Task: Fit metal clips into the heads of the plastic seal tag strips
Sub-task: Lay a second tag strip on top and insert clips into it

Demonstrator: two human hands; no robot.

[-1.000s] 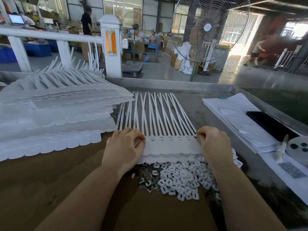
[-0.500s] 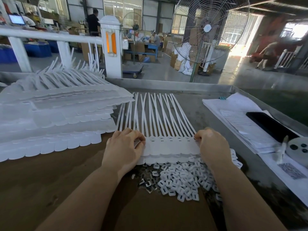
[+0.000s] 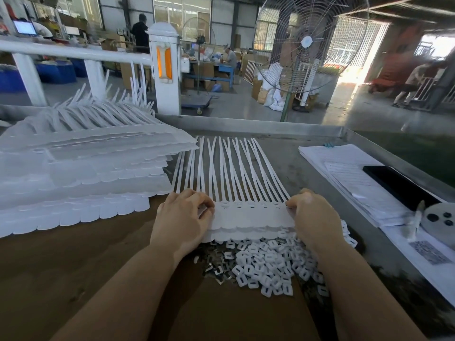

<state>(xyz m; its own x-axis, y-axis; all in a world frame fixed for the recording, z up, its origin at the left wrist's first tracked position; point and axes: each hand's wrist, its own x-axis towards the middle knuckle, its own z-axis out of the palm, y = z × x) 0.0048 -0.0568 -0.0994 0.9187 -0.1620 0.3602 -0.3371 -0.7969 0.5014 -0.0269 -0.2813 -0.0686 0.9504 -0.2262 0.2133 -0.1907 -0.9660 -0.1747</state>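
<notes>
Head view: a joined sheet of seal tag strips (image 3: 248, 212) lies on the table (image 3: 307, 173), heads in a row running left to right between the hands, tails pointing away from the person. The left hand (image 3: 182, 217) grips the sheet's left end with curled fingers; the right hand (image 3: 315, 217) grips the right end the same way. The metal clips (image 3: 218, 269) lie in a loose heap just nearer the person than the heads, beside white plastic caps (image 3: 268, 264). The left hand is nearer the clips, so it likely picks.
</notes>
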